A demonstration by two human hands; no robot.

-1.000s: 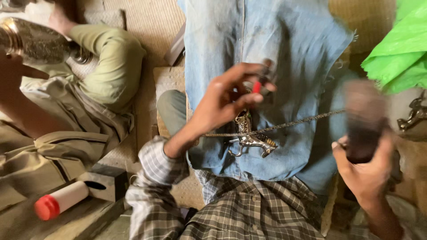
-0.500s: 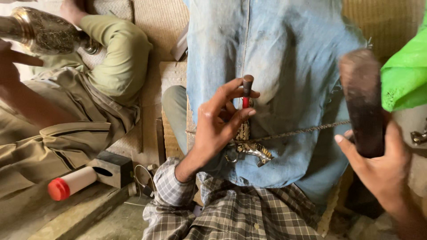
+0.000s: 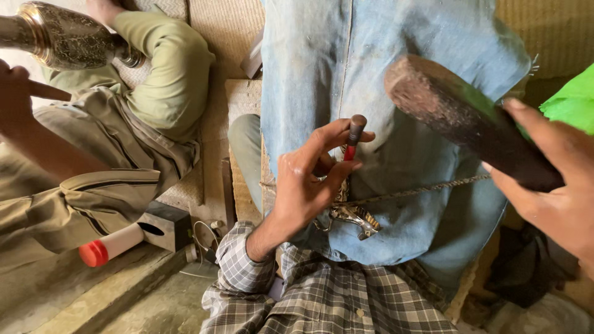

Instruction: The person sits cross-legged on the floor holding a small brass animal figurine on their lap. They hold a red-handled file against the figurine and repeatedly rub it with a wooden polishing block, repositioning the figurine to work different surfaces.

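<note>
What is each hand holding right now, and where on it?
Left hand pinches a small punch by its shaft; right hand grasps a wooden mallet at its lower end.

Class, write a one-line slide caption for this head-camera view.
Left hand holds a punch upright over a small metal piece on blue cloth; right hand raises a wooden mallet.

The mallet [image 3: 470,124] looks like dark, worn wood, rough and matt at its end. The punch [image 3: 354,135] is dull metal with a red band. The small cast piece [image 3: 351,216] is shiny, ornamented metal. The apron [image 3: 396,55] is faded, stained blue denim. The engraved vessel [image 3: 62,37] gleams as polished metal. The matting [image 3: 216,25] is coarse woven fibre.
</note>
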